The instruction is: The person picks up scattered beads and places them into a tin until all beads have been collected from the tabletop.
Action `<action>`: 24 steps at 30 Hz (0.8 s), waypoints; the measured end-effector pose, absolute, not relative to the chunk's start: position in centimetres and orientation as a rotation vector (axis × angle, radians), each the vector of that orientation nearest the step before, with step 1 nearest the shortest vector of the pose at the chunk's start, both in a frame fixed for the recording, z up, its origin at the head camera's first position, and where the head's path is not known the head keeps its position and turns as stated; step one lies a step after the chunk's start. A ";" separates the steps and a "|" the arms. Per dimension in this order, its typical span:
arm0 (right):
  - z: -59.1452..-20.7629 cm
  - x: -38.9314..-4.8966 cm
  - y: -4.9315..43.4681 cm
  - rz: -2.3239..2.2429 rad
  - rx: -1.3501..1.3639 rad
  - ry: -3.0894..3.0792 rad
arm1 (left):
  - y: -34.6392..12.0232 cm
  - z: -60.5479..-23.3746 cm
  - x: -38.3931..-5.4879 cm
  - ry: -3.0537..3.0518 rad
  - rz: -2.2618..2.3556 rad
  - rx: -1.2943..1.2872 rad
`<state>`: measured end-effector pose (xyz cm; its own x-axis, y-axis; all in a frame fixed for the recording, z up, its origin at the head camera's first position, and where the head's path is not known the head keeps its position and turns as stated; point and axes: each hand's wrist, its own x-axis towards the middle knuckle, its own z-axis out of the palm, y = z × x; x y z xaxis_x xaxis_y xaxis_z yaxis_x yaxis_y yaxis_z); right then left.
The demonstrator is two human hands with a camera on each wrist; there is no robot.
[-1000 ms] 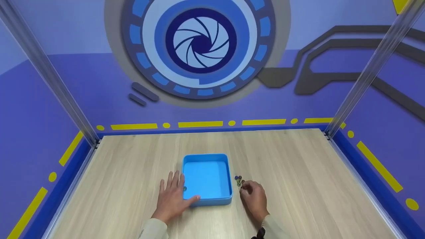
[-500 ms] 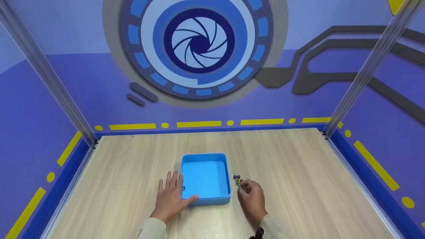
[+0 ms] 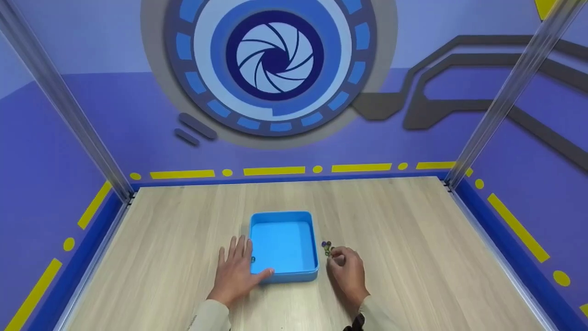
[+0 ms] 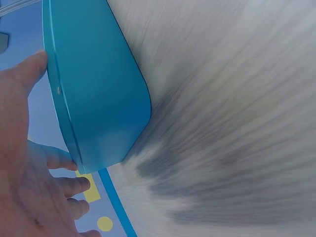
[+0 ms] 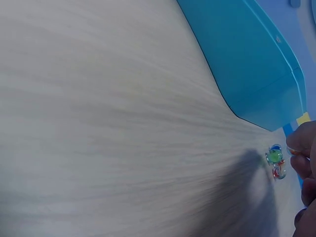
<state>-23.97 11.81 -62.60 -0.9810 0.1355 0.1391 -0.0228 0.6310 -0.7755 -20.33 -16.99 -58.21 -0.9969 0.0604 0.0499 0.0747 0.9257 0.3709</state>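
A square blue box (image 3: 285,277) with an open top stands on the table. My left hand (image 3: 233,272) rests against its left side, fingers spread and straight, with the thumb on the front rim; the left wrist view shows the thumb and one fingertip touching the rim. One dark marble (image 3: 253,259) lies inside the box by the left wall. Right of the box, my right hand (image 3: 350,274) pinches a clear marble with some orange (image 5: 293,151) between thumb and forefinger. Beside those fingertips several glass marbles (image 5: 275,157) sit in a small cluster on the table, partly hidden in the head view.
The pale wooden table (image 3: 395,220) extends around the box on all sides. Blue and purple printed walls (image 3: 138,124) enclose it at the back and sides, with metal posts (image 3: 496,96) at the far corners.
The whole head view has shifted slightly. Both hands keep nearly the same places, the left at the box and the right beside the marbles.
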 end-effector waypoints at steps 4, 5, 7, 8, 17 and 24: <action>-62.5 -23.9 11.9 1.254 -0.084 -2.668 | -17.0 -58.2 -20.3 -3.048 -0.580 -0.106; -62.5 -23.9 11.9 1.248 -0.082 -2.672 | -17.0 -58.2 -20.3 -3.048 -0.578 -0.106; -62.4 -23.8 11.9 1.233 -0.080 -2.680 | -16.9 -58.2 -20.3 -3.050 -0.580 -0.106; -62.4 -23.8 11.9 1.229 -0.081 -2.683 | -16.9 -58.2 -20.3 -3.050 -0.583 -0.105; -62.1 -23.5 11.8 1.241 -0.037 -2.632 | -16.9 -58.1 -20.3 -3.053 -0.596 -0.100; -61.9 -23.6 11.6 1.239 -0.019 -2.606 | -16.9 -58.0 -20.3 -3.053 -0.630 -0.091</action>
<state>-23.58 11.65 -61.89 -0.9673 0.1205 0.2231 -0.0970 0.6371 -0.7646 -20.27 -16.91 -58.03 -0.9980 0.0523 0.0342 0.0616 0.9168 0.3947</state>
